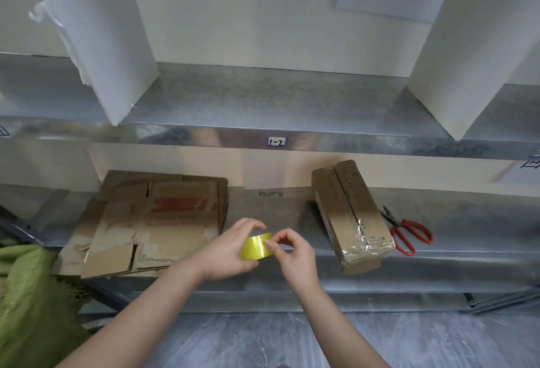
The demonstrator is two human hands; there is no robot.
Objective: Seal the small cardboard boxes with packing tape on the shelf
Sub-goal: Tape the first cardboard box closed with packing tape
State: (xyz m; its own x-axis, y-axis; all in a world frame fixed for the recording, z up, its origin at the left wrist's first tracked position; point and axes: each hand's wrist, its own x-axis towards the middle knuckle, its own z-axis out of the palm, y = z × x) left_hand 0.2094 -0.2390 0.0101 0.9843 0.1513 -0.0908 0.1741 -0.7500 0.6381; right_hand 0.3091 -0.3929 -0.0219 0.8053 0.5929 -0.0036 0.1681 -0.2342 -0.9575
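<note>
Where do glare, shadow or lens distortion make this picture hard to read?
Head view: the wide lens splays the white dividers outward and bows the upper shelf; glare shines on the tape roll and the clear film on the box end; shadow darkens the flattened cardboard at the back.

Head-worn camera, facing forward and down, close above shelf [292, 215]

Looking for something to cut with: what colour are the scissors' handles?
Red, on the scissors right of the box, shown in the head view.
</note>
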